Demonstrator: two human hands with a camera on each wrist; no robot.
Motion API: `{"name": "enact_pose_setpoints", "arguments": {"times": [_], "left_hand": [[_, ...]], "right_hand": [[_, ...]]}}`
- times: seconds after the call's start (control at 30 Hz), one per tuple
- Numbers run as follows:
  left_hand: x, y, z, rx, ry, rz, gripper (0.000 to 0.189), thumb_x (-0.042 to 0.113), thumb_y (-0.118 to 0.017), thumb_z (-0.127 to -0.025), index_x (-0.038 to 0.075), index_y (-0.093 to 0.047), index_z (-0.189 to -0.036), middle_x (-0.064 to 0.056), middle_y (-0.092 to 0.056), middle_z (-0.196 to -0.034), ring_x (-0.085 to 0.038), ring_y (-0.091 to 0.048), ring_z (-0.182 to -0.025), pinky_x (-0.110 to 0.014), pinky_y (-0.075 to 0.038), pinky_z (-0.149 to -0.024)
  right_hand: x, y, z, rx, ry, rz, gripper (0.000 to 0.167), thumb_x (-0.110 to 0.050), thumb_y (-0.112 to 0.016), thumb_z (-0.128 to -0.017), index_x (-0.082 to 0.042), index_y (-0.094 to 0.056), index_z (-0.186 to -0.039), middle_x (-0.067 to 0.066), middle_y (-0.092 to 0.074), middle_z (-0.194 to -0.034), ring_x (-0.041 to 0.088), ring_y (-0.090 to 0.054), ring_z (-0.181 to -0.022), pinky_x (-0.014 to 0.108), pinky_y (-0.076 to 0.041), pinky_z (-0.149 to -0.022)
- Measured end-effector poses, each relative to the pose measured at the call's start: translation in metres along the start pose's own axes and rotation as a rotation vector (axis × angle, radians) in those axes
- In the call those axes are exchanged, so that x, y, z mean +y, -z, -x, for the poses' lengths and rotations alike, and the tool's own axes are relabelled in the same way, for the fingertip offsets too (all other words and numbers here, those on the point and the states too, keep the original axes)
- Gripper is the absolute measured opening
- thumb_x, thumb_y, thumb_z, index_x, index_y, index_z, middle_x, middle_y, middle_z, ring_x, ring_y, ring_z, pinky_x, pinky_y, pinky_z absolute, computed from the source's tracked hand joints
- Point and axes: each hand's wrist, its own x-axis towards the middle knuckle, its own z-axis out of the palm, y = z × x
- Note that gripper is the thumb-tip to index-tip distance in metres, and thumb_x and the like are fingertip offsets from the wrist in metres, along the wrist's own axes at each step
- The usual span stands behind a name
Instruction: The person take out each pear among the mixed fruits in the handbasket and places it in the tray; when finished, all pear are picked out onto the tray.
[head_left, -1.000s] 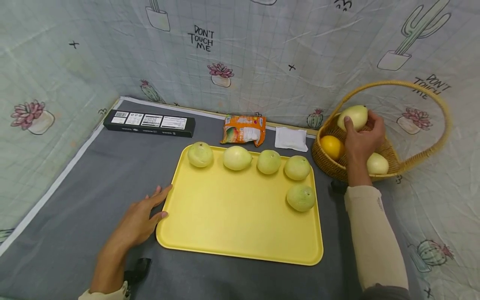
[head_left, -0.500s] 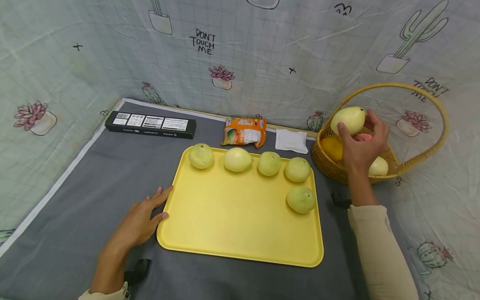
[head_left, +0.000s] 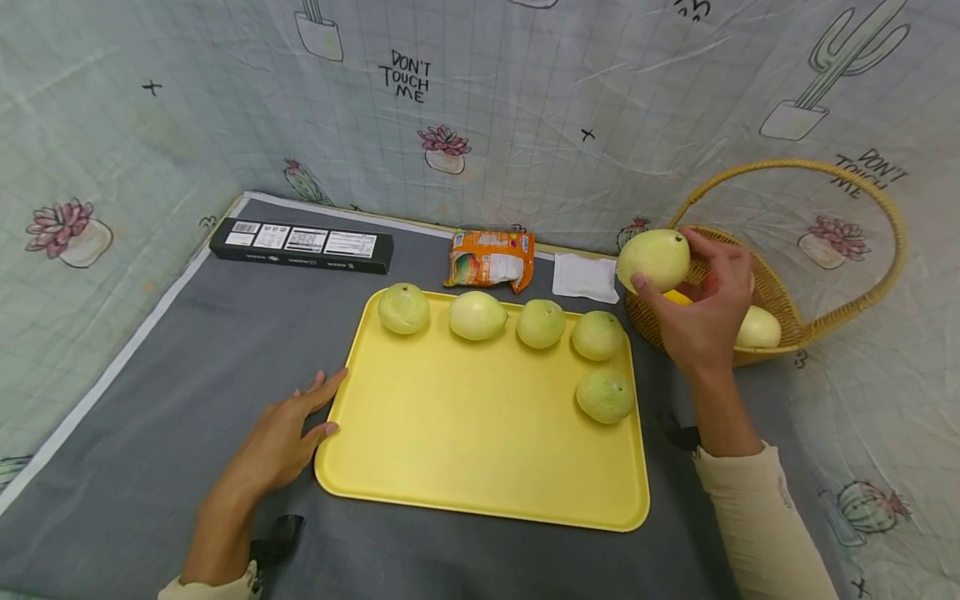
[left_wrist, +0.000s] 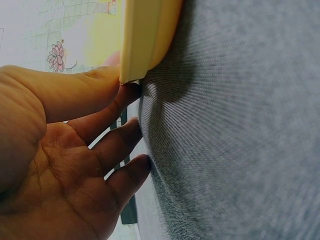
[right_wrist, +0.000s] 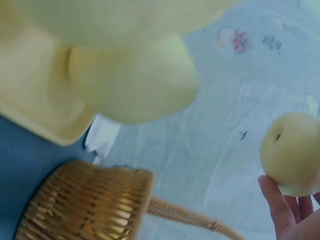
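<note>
My right hand [head_left: 708,321] holds a pale green pear [head_left: 654,260] between thumb and fingers, above the left rim of the wicker basket [head_left: 787,292]. In the right wrist view, that held pear [right_wrist: 292,152] shows its small dark stem end. At the tray's left edge, my left hand [head_left: 273,442] lies with fingers extended, touching the yellow tray [head_left: 472,433]. The left wrist view shows the left thumb [left_wrist: 85,92] against the tray's rim [left_wrist: 145,40], the other fingers near the grey cloth. Several pears [head_left: 476,316] lie along the tray's back and right edges.
Inside the basket are another pear [head_left: 759,327], a partly hidden yellow-orange fruit [head_left: 677,297] and something reddish behind my hand. Its tall handle [head_left: 892,225] arches to the right. Behind the tray lie a black box [head_left: 300,246], an orange packet [head_left: 491,260] and a white packet [head_left: 585,277].
My right hand has carried the pear leftward from over the basket's middle to its left rim. My left hand and the tray stay where they were.
</note>
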Motion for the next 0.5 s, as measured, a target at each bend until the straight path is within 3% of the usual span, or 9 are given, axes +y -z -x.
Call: {"name": "enact_pose_setpoints", "arguments": {"times": [0.17, 0.4, 0.5], "left_hand": [[0.000, 0.000, -0.001, -0.003, 0.007, 0.006, 0.083, 0.000, -0.074, -0.096, 0.014, -0.035, -0.168, -0.028, -0.035, -0.166, -0.050, -0.036, -0.154, -0.075, -0.028, -0.122], [0.000, 0.000, -0.002, -0.009, 0.013, 0.002, 0.084, 0.000, -0.074, -0.096, 0.014, -0.033, -0.168, -0.027, -0.034, -0.167, -0.050, -0.035, -0.155, -0.075, -0.027, -0.122], [0.000, 0.001, -0.003, -0.011, 0.015, -0.001, 0.084, 0.001, -0.074, -0.096, 0.015, -0.033, -0.169, -0.027, -0.034, -0.167, -0.050, -0.035, -0.155, -0.076, -0.027, -0.122]], "right_hand": [[0.001, 0.003, 0.013, -0.120, -0.005, 0.125, 0.070, 0.001, -0.094, -0.071, -0.006, -0.070, -0.136, -0.017, -0.053, -0.125, 0.011, -0.056, -0.120, 0.006, -0.057, -0.082], [0.000, 0.000, 0.028, -0.335, 0.058, 0.074, 0.076, 0.010, -0.095, -0.066, -0.001, -0.067, -0.136, 0.011, -0.067, -0.134, 0.012, -0.060, -0.114, 0.010, -0.059, -0.087], [-0.001, -0.001, 0.036, -0.444, 0.058, 0.089, 0.075, 0.007, -0.096, -0.068, -0.001, -0.066, -0.136, 0.013, -0.068, -0.133, 0.010, -0.062, -0.113, 0.009, -0.059, -0.087]]}}
